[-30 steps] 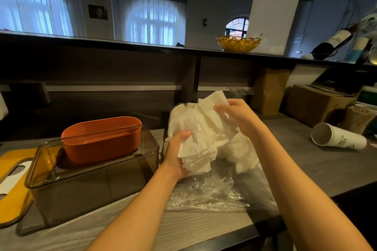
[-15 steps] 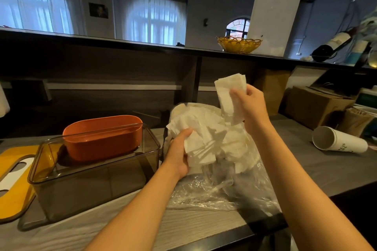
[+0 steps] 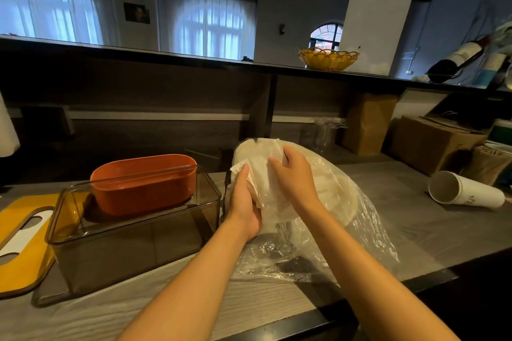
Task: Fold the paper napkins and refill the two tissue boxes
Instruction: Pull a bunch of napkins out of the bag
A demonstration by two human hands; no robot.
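The step in hand is judged to be the drawing of napkins from their wrapper, ahead of any folding or refilling. A bundle of white paper napkins (image 3: 263, 188) is held upright on the grey wooden counter (image 3: 415, 219), partly inside a clear plastic bag (image 3: 354, 219) whose loose, crinkled mouth is spread toward the near edge. The left hand (image 3: 245, 202) is pressed against the left side of the bundle, thumb up along its edge and fingers curled under it, so that the stack is gripped. The right hand (image 3: 293, 174) is laid over the top right of the bundle with fingers bent onto the paper; whether a sheet is pinched or only pressed cannot be told. The napkins appear thin, soft and slightly ragged at their upper left corners, where separate layers are seen fanned apart. Just beside the bundle, on the left, a smoky transparent tissue box (image 3: 133, 232) is standing open, and an orange oval tissue box (image 3: 144, 183) is set inside its far end; both appear to hold no napkins. A yellow lid with white slot (image 3: 25, 232) is lying flat further left. The next move is judged to call for a small stack to be freed from the bag, squared, and folded, with the thin plastic kept from dragging along.
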